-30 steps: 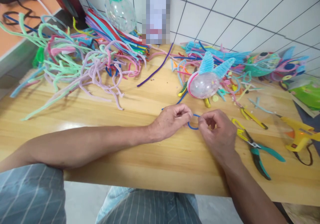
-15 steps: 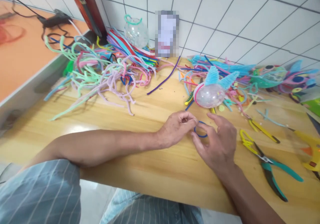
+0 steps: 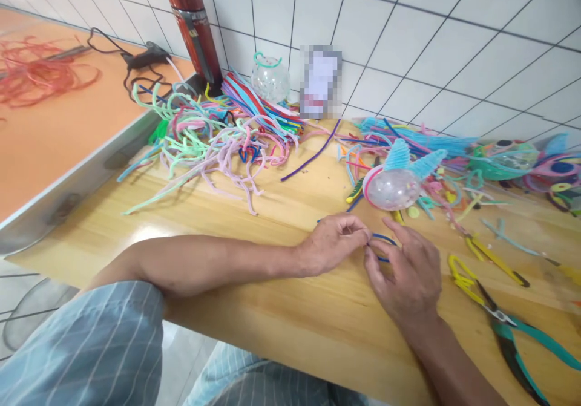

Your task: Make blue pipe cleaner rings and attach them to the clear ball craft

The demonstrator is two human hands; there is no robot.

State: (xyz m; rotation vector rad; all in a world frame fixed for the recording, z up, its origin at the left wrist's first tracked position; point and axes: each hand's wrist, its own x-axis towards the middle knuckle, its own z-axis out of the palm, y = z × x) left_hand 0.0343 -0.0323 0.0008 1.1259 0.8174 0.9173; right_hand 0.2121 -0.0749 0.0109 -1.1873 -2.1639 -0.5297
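Observation:
Both my hands work a dark blue pipe cleaner (image 3: 384, 238) bent into a small loop on the wooden table (image 3: 254, 224). My left hand (image 3: 333, 242) pinches one side of the loop with closed fingers. My right hand (image 3: 408, 273) grips the other side, thumb and fingers curled round the wire. Just beyond them lies a clear plastic ball with light blue fuzzy ears (image 3: 394, 182).
A heap of pastel pipe cleaners (image 3: 213, 143) covers the table's far left, with a red flask (image 3: 193, 28) and a clear ball (image 3: 271, 79) by the tiled wall. Pliers (image 3: 508, 327) with yellow and teal handles lie right. An orange table (image 3: 49, 121) with a glue gun (image 3: 145, 58) stands left.
The view has swung left and up, showing the flask and orange table. My right hand opened briefly, then closed on the loop again. Both hands stay at the same spot.

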